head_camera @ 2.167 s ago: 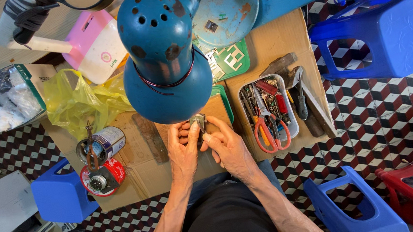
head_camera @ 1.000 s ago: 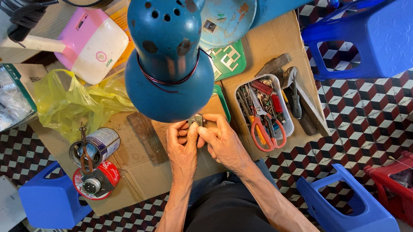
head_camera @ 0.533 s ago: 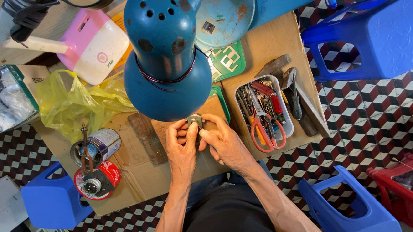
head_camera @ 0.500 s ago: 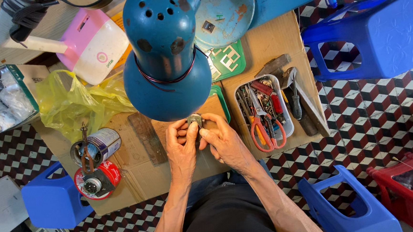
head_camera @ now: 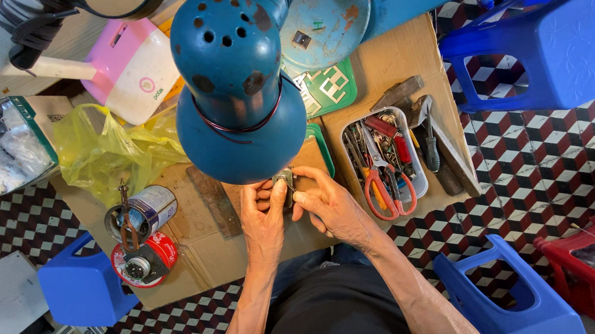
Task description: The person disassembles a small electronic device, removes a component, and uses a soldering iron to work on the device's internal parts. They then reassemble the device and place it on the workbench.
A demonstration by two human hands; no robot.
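Presently, entries for this moment, clock directions read in the head view.

Held thing: small metal part (head_camera: 285,183), greyish, upright; detail too small to tell.
Location of part: over the cardboard-covered surface (head_camera: 401,57), just under the rim of the blue lamp shade (head_camera: 238,102), between both hands.
Left hand (head_camera: 263,221): grip clenched on the part, fingers curled at its 9 o'clock side, thumb towards it.
Right hand (head_camera: 331,206): grip pinching the part from its 3 o'clock side, fingertips (head_camera: 299,198) touching it.
Key relation: the part lies at 12 to 1 o'clock from the left hand and 10 o'clock from the right; its long axis runs roughly 12 to 6; both hands touch it, neither clearly nearer.
Tool tray (head_camera: 407,153): at 3 o'clock of the hands, near, with red-handled scissors (head_camera: 385,196) inside.
Tin can (head_camera: 142,212): at 9 o'clock, well apart; red reel (head_camera: 145,260) just below it.
Yellow bag (head_camera: 114,147): at 10 o'clock.
Green board (head_camera: 330,86): at 12 o'clock, beyond the lamp.
Blue stools (head_camera: 544,42): on the chequered floor, off the surface.
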